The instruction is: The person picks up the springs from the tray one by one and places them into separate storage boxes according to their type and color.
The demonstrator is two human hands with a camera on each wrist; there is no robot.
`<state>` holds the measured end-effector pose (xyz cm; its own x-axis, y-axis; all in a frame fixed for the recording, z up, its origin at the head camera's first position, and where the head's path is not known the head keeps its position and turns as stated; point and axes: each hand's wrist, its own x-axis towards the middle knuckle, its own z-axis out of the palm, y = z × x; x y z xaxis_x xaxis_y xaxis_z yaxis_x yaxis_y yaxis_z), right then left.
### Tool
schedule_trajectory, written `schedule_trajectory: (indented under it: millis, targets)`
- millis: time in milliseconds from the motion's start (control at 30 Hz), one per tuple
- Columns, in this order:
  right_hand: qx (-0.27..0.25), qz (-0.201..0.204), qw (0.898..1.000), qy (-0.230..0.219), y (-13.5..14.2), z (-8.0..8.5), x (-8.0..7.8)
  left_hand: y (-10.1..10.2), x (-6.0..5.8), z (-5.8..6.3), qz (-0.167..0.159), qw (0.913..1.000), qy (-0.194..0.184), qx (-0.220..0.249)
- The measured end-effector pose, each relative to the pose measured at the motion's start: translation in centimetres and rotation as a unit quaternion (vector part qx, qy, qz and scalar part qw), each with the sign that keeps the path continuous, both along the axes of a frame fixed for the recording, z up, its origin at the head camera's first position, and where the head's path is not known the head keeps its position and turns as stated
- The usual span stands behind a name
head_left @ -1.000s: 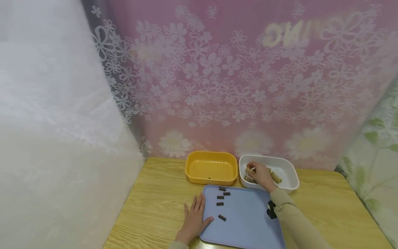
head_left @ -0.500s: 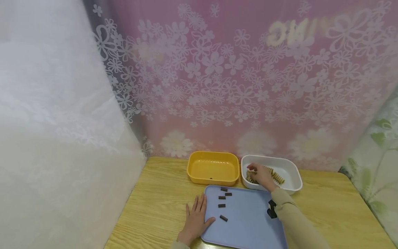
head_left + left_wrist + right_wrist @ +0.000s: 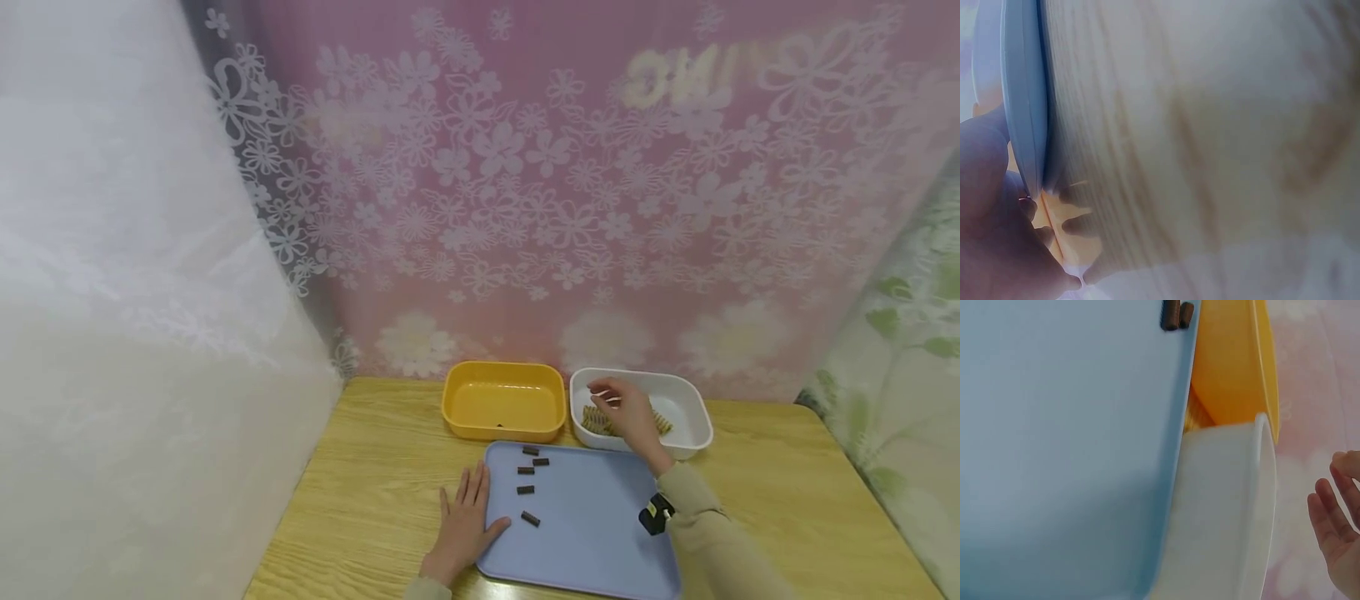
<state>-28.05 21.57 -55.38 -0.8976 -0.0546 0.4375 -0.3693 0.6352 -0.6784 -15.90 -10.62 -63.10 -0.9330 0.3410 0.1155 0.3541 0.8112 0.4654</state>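
My left hand lies flat at the left edge of the blue tray, its thumb over the rim and its fingers spread. Held above the white box is my right hand, fingers loosely bent and nothing visible between them. Under it, several yellow-brown spiral pieces lie in the box, partly hidden by the hand. On the tray's left part lie several short dark brown ridged cylinders. The right wrist view shows the right hand beyond the white box's wall, with thumb and index tips close together.
A yellow box stands left of the white one, behind the tray, with a small dark speck inside. All rest on a wooden table. A flowered pink curtain hangs behind. A black camera sits on the right wrist.
My right hand has risen from the spiral pieces in the white box, and the piece seen at its fingertips earlier no longer shows there. The left hand stays on the tray edge.
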Motion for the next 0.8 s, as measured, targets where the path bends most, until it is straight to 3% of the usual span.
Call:
schedule_trajectory:
  millis: [133,367,667,800]
  targets:
    - [-0.002,0.017,1.0,0.009,-1.1,-0.3,0.9,-0.1,0.0,-0.4,-0.003,0.9998,0.013,0.014]
    - [-0.008,0.014,1.0,0.006,-2.5,-0.7,2.5,0.1,-0.2,-1.0,0.006,1.0,0.003,0.006]
    - [-0.029,0.04,0.999,-0.01,-5.0,-1.5,4.3,0.2,0.0,0.1,0.008,0.9998,-0.019,-0.007]
    - [-0.021,0.049,0.999,-0.007,-6.4,-2.1,5.5,0.2,0.0,-0.1,0.006,0.9999,-0.01,-0.006]
